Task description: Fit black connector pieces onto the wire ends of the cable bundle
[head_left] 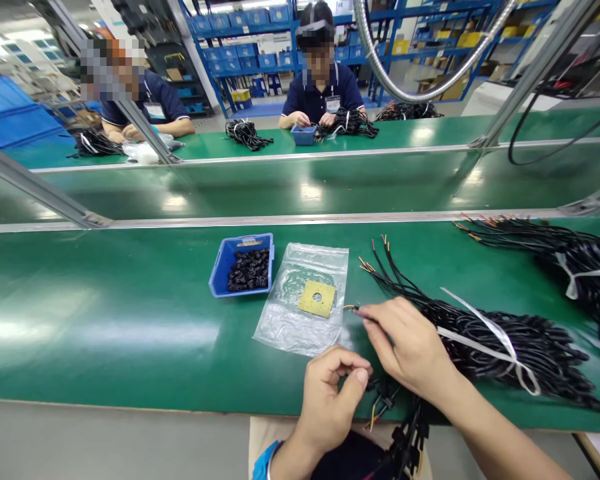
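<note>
My right hand (411, 341) pinches a black cable (357, 308) close to its end, where thin bare wires stick out to the left. My left hand (331, 395) is curled just below, thumb and forefinger pressed together; whatever lies between them is hidden. Under both hands, more black cables (414, 427) with dark connector pieces hang over the table edge by my lap. A thick bundle of black cables (510, 340), tied with a white strap, lies right of my right hand. Left of it rests a clear plastic bag (293, 333) with a yellow square pad (318, 298) that has a hole.
A blue bin (217, 277) of small black parts stands beyond the bag. Another tied cable bundle (587, 267) lies at the far right. A metal rail (300, 220) crosses behind the green table (105, 320). Two people work at the opposite bench; a flexible metal hose (405, 97) hangs above.
</note>
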A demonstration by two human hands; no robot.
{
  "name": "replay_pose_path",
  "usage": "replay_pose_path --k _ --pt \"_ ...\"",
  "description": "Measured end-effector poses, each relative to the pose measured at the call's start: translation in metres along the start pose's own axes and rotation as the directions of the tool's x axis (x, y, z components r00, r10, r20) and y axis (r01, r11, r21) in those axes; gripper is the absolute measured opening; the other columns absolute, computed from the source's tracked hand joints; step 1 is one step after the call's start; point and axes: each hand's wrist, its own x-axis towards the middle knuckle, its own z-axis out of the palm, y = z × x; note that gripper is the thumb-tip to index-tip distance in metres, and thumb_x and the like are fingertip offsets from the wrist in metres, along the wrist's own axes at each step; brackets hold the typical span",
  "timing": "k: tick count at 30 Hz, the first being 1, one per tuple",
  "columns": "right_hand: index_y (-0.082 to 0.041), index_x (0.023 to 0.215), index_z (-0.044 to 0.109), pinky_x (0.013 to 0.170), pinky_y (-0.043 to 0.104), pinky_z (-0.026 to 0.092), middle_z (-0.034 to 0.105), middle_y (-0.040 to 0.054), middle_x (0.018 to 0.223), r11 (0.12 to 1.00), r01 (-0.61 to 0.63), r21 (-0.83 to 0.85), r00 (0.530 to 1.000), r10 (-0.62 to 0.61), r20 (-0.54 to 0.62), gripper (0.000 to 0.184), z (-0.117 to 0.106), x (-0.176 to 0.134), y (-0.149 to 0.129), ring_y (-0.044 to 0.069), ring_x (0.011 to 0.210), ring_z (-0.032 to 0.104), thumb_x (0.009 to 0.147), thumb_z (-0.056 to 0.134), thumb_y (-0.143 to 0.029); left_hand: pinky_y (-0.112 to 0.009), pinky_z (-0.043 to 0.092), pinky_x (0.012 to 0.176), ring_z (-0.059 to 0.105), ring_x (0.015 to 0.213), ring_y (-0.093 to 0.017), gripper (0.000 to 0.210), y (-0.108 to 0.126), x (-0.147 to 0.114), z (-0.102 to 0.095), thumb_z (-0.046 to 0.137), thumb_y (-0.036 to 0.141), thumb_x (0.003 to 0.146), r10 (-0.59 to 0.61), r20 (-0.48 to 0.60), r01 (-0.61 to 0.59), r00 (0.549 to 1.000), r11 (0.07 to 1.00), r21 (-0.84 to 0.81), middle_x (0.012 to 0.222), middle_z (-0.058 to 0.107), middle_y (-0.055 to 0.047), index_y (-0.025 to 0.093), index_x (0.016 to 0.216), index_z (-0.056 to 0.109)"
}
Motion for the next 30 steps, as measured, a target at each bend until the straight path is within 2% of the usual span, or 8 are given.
replay_pose_path --k 3,6,9,11,14,21,25,30 --pt "-0.016 0.111 0.060 0.066 0.030 0.046 0.067 0.0059 0.083 0.974 0.143 0.174 0.990 -0.144 -0.007 0.019 0.005 -0.002 -0.005 0.017 0.072 0.059 0.096 0.048 -0.016 -0.028 0.055 0.062 0.068 0.065 -0.019 0.012 0.009 0.000 -0.013 0.066 0.027 0.084 -0.018 -0.072 0.013 0.997 0.998 -0.068 0.073 0.069 -0.006 0.016 0.081 0.069" --pt "-0.017 0.116 0.059 0.062 0.029 0.046 0.066 0.0037 0.078 0.949 0.211 0.232 0.976 -0.215 -0.008 0.024 0.011 -0.009 -0.003 0.015 0.066 0.057 0.095 0.049 -0.012 -0.028 0.055 0.064 0.068 0.069 -0.019 0.011 0.033 0.014 -0.051 0.064 0.025 0.084 0.135 -0.149 -0.098 0.980 0.968 0.231 0.077 0.071 -0.006 0.017 0.085 0.071" --pt "-0.017 0.116 0.059 0.059 0.028 0.044 0.061 0.0019 0.072 0.926 0.269 0.263 0.961 -0.275 -0.012 0.029 0.014 -0.015 0.001 0.015 0.062 0.052 0.092 0.048 -0.006 -0.031 0.055 0.076 0.068 0.082 -0.021 0.018 0.068 0.048 -0.104 0.058 0.024 0.088 0.306 -0.168 -0.098 0.937 0.692 0.715 0.091 0.074 -0.007 0.018 0.098 0.072" --pt "-0.017 0.116 0.059 0.058 0.028 0.043 0.059 0.0013 0.070 0.916 0.291 0.275 0.955 -0.297 -0.022 0.030 0.014 -0.016 0.001 0.015 0.061 0.051 0.091 0.048 -0.004 -0.034 0.053 0.084 0.069 0.091 -0.023 0.024 0.087 0.078 -0.136 0.053 0.022 0.090 0.236 -0.136 0.038 0.962 0.378 0.925 0.102 0.075 -0.008 0.019 0.104 0.073" --pt "-0.015 0.116 0.059 0.058 0.028 0.043 0.061 0.0017 0.071 0.911 0.298 0.286 0.954 -0.298 -0.043 0.029 0.014 -0.017 0.000 0.014 0.060 0.053 0.091 0.049 -0.005 -0.039 0.049 0.094 0.067 0.102 -0.029 0.021 0.096 0.123 -0.161 0.060 0.015 0.082 0.151 -0.115 0.072 0.982 0.265 0.962 0.102 0.077 -0.008 0.021 0.090 0.078" --pt "-0.014 0.113 0.058 0.057 0.029 0.043 0.063 0.0028 0.072 0.921 0.279 0.271 0.960 -0.279 -0.041 0.022 0.014 -0.017 -0.003 0.015 0.061 0.053 0.093 0.050 -0.008 -0.041 0.049 0.094 0.068 0.099 -0.032 0.013 0.074 0.163 -0.156 0.070 0.009 0.067 0.084 -0.124 0.085 0.989 0.360 0.929 0.086 0.076 -0.009 0.019 0.074 0.073" --pt "-0.014 0.111 0.058 0.057 0.030 0.042 0.063 0.0034 0.073 0.921 0.273 0.276 0.962 -0.270 -0.051 0.021 0.014 -0.018 -0.003 0.016 0.062 0.053 0.093 0.050 -0.008 -0.041 0.050 0.092 0.068 0.095 -0.029 0.011 0.077 0.154 -0.156 0.068 0.011 0.071 0.104 -0.143 0.060 0.984 0.562 0.825 0.085 0.073 -0.009 0.018 0.078 0.071" --pt "-0.013 0.109 0.059 0.055 0.029 0.039 0.059 0.0020 0.068 0.922 0.264 0.283 0.964 -0.257 -0.065 0.019 0.016 -0.017 -0.002 0.015 0.059 0.050 0.093 0.050 -0.008 -0.033 0.058 0.067 0.069 0.070 -0.019 0.035 0.092 0.123 -0.149 0.065 0.038 0.078 0.013 -0.061 0.022 0.998 0.844 0.536 0.086 0.073 -0.010 0.012 0.102 0.071"
